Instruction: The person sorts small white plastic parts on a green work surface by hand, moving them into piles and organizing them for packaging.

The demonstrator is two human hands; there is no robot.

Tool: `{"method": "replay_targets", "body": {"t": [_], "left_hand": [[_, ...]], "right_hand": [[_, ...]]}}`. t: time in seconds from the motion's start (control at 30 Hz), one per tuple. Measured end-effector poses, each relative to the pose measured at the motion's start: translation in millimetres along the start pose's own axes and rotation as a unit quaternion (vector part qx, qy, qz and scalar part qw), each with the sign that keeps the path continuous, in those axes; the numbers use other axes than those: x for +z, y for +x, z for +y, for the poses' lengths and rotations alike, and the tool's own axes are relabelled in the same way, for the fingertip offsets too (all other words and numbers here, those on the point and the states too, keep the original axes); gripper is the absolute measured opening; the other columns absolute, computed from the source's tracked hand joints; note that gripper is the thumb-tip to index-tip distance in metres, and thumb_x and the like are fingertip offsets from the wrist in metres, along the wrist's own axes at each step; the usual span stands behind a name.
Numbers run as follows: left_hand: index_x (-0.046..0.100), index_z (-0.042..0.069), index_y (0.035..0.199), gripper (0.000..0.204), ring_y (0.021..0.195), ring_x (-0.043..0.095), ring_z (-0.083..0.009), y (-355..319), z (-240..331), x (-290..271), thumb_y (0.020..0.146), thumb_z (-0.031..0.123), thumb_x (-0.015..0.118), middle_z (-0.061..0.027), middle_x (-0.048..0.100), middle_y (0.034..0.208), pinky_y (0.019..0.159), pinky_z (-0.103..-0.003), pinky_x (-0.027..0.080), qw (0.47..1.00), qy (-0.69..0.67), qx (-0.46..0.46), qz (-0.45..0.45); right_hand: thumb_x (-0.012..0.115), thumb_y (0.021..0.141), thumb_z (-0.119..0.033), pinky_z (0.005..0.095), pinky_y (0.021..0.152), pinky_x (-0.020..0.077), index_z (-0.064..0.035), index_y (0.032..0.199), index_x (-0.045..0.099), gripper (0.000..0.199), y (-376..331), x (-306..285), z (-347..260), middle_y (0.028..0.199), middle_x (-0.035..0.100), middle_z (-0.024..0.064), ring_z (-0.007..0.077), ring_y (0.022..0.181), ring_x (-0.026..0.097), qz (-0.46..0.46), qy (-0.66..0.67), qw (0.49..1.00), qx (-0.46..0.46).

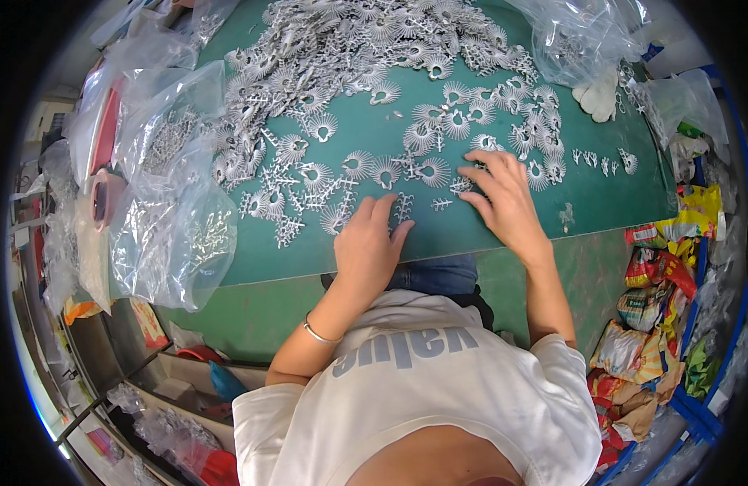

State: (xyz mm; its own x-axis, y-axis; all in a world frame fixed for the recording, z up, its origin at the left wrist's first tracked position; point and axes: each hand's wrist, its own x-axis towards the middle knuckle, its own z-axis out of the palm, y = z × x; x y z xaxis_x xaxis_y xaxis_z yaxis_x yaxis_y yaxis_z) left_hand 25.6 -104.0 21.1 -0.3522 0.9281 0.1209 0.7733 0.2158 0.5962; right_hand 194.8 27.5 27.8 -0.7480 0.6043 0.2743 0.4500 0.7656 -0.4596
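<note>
Grey shell-shaped fan pieces and small branched pieces lie scattered over a green tabletop point(333, 263). My left hand point(364, 247) rests at the near edge with its fingers stretched out and thumb apart, holding nothing I can see. Just right of its fingertips is a branched piece point(403, 208). My right hand point(503, 198) arches over the table, fingers curved and spread, its thumb close to a small branched piece point(461, 185). Another branched piece point(440, 204) lies between the hands. A fan piece point(487, 142) sits just beyond the right fingers.
A large heap of grey pieces point(350, 40) covers the far table. Clear plastic bags point(176, 194) with pieces stand at the left. A white glove point(597, 99) and another clear bag point(584, 40) lie far right. Colourful packages point(633, 352) fill a blue-framed rack beside me.
</note>
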Motion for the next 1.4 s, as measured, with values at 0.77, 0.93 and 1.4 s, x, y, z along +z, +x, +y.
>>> {"method": "replay_targets", "body": {"t": [0.77, 0.93, 1.4], "left_hand": [[0.057, 0.003, 0.086, 0.01, 0.062, 0.059, -0.03, 21.3, -9.6, 19.7, 0.077, 0.005, 0.06, -0.013, 0.059, 0.076, 0.053, -0.037, 0.046, 0.993, -0.103, 0.0, 0.051], [0.057, 0.002, 0.095, 0.017, 0.059, 0.056, -0.0265, 21.2, 5.2, 7.8, 0.079, 0.005, 0.059, -0.0118, 0.057, 0.073, 0.051, -0.034, 0.044, 0.991, -0.128, -0.003, 0.032], [0.052, -0.002, 0.105, 0.027, 0.055, 0.04, -0.0066, 7.6, -13.5, -2.3, 0.09, 0.021, 0.05, -0.0043, 0.048, 0.074, 0.035, -0.017, 0.026, 0.512, -0.755, -0.329, -0.246]], "right_hand": [[0.064, 0.07, 0.0, 0.0347, 0.082, 0.0378, -0.004, 0.094, 0.06, 0.025, 2.4, -13.0, 6.8, 0.1, 0.057, 0.009, 0.0262, 0.092, 0.052, 0.085, -0.097, 0.992, 0.008], [0.064, 0.07, 0.001, 0.0369, 0.084, 0.0379, -0.0013, 0.104, 0.057, 0.035, -8.3, -13.0, 24.8, 0.106, 0.055, 0.0121, 0.0308, 0.097, 0.05, 0.111, 0.005, 0.991, 0.072], [0.065, 0.07, -0.002, 0.0353, 0.074, 0.0383, -0.003, 0.088, 0.06, 0.019, -18.0, -15.6, 27.5, 0.088, 0.056, 0.0083, 0.027, 0.083, 0.05, 0.094, -0.06, 0.992, 0.064]]}}
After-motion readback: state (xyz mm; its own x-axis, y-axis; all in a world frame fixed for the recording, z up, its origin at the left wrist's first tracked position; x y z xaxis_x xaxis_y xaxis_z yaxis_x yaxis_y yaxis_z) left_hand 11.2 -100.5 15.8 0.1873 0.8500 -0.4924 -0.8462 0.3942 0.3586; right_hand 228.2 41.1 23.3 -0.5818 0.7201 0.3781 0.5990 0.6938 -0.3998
